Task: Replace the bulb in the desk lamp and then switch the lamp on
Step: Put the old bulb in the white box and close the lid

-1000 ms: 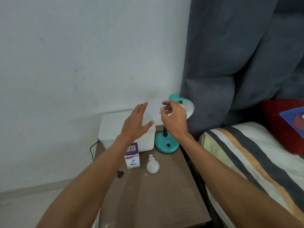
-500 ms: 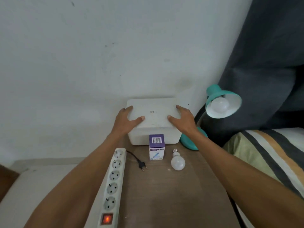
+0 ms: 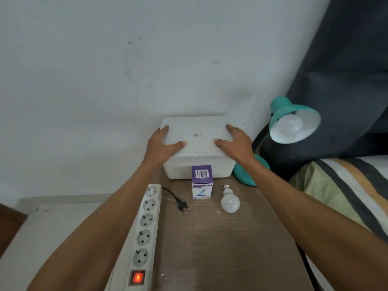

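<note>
A teal desk lamp stands at the back right of the brown table, with a white bulb in its shade and its base partly behind my right forearm. A loose white bulb lies on the table beside a purple bulb carton. The lamp's black plug lies unplugged next to a white power strip whose red switch glows. My left hand and my right hand grip the two sides of a white box, thumbs on its lid.
The white box stands against the wall at the table's back edge. A dark curtain hangs behind the lamp. A bed with a striped cover borders the table on the right. The power strip lies along the table's left edge.
A second ago my right hand was at the lamp shade and my left hung open in the air. Both have since come down onto the white box and stay there.
</note>
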The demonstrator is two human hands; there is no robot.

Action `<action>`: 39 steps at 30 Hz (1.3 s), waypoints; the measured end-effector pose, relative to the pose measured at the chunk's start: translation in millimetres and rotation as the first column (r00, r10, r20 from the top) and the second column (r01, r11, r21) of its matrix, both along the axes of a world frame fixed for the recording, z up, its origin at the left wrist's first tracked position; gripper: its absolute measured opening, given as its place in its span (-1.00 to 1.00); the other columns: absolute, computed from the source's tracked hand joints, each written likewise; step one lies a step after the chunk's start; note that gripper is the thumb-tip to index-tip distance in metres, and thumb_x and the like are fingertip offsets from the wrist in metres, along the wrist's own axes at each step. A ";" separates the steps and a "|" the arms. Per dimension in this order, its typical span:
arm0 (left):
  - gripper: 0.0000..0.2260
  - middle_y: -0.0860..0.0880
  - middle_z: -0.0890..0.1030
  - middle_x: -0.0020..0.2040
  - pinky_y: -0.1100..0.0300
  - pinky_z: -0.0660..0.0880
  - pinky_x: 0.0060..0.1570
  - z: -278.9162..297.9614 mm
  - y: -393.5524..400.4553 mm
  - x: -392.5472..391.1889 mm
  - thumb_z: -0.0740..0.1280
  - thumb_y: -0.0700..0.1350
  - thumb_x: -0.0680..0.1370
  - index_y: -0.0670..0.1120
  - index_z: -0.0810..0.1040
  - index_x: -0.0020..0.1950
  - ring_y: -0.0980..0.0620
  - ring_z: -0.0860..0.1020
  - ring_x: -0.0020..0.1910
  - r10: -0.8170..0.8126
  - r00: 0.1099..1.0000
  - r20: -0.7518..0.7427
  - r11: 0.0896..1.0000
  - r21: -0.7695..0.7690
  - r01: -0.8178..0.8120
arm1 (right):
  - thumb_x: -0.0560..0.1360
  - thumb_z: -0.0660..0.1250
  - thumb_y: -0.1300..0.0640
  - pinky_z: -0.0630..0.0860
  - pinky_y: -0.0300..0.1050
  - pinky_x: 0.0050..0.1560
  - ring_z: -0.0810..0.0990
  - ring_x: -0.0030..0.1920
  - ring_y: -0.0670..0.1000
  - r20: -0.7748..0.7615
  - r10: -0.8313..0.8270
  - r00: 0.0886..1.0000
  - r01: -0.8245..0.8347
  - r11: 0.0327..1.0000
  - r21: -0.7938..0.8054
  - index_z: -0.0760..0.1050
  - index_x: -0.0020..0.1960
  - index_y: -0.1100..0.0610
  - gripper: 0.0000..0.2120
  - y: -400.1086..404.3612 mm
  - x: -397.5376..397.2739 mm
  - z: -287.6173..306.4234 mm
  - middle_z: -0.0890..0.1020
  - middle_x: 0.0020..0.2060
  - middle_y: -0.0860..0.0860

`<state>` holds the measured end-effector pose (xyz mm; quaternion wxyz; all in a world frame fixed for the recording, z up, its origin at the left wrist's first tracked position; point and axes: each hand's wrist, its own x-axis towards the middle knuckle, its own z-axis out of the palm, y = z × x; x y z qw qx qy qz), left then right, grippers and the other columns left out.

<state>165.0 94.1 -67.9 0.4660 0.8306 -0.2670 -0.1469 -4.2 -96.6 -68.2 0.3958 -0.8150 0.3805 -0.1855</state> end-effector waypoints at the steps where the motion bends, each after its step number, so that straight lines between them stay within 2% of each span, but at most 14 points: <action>1: -0.19 -0.06 0.28 0.58 0.13 0.21 0.47 0.1 0.2 -0.3 0.58 0.09 0.42 -0.08 0.32 0.57 -0.04 0.28 0.54 0.002 1.000 0.008 1.000 0.003 -0.002 | 0.46 0.44 -0.11 0.20 0.09 0.53 0.25 0.53 0.12 -0.008 0.001 1.000 -0.001 1.000 0.001 0.26 0.56 0.10 -0.24 0.6 0.0 0.7 0.31 0.53 0.12; 8: -0.21 -0.06 0.34 0.54 0.30 0.22 0.29 10.2 -4.2 -1.6 0.58 0.03 0.43 -0.14 0.33 0.57 -0.04 0.34 0.49 0.003 0.999 0.039 1.000 -0.008 -0.002 | 0.47 0.45 -0.09 0.19 -0.01 0.51 0.26 0.53 0.12 0.001 -0.024 1.000 0.024 0.999 0.022 0.27 0.56 0.12 -0.24 0.5 -0.5 8.1 0.32 0.52 0.13; 14: -0.22 -0.07 0.32 0.56 0.32 0.19 0.27 17.4 -2.8 -5.0 0.56 0.05 0.45 -0.15 0.32 0.57 -0.04 0.32 0.51 -0.011 0.998 0.059 1.000 0.001 0.011 | 0.45 0.44 -0.13 0.24 0.10 0.51 0.27 0.52 0.15 -0.012 -0.035 0.999 0.035 0.999 0.009 0.26 0.56 0.09 -0.22 2.7 -0.4 15.8 0.32 0.52 0.15; 20: -0.23 -0.06 0.33 0.55 0.31 0.21 0.31 36.4 6.9 -16.3 0.58 0.01 0.44 -0.15 0.35 0.55 -0.01 0.33 0.49 0.019 0.989 0.145 0.996 -0.091 -0.005 | 0.46 0.43 -0.13 0.25 0.12 0.50 0.25 0.52 0.16 0.034 -0.039 0.999 0.041 0.998 -0.057 0.23 0.57 0.07 -0.23 11.5 -8.0 38.0 0.28 0.54 0.16; 24: -0.24 -0.07 0.35 0.54 0.36 0.20 0.29 50.7 25.4 -32.8 0.59 -0.01 0.43 -0.17 0.37 0.54 0.14 0.31 0.40 0.036 0.980 0.196 0.992 -0.123 -0.012 | 0.45 0.43 -0.13 0.29 0.16 0.47 0.29 0.50 0.16 0.072 -0.038 0.997 0.043 0.996 -0.074 0.25 0.56 0.05 -0.23 28.9 -21.5 52.5 0.30 0.52 0.15; 31: -0.24 -0.08 0.37 0.52 0.32 0.23 0.30 53.6 73.0 -85.0 0.60 -0.01 0.42 -0.16 0.38 0.53 -0.02 0.36 0.47 0.035 0.976 0.216 0.994 -0.112 -0.011 | 0.46 0.43 -0.08 0.26 0.08 0.45 0.28 0.50 0.16 0.102 -0.056 0.993 0.066 0.993 -0.098 0.27 0.56 0.07 -0.26 81.5 -75.8 51.7 0.30 0.52 0.15; 35: -0.24 -0.06 0.43 0.47 0.27 0.29 0.31 33.2 106.0 -129.0 0.63 0.00 0.37 -0.16 0.42 0.49 0.03 0.41 0.39 0.085 0.980 0.177 0.988 -0.140 -0.060 | 0.44 0.44 -0.05 0.33 0.05 0.38 0.37 0.43 0.15 0.088 -0.061 0.994 0.072 0.989 -0.128 0.31 0.53 0.10 -0.28 116.1 -117.0 35.7 0.38 0.46 0.13; 39: -0.21 -0.09 0.44 0.48 0.16 0.32 0.42 -0.2 139.8 -174.5 0.64 0.06 0.34 -0.16 0.43 0.48 -0.05 0.41 0.44 0.112 0.984 0.140 0.990 -0.102 -0.098 | 0.45 0.43 -0.07 0.33 0.13 0.42 0.35 0.43 0.20 0.032 -0.060 0.998 0.063 0.991 -0.115 0.30 0.53 0.08 -0.28 149.4 -162.5 4.1 0.36 0.48 0.15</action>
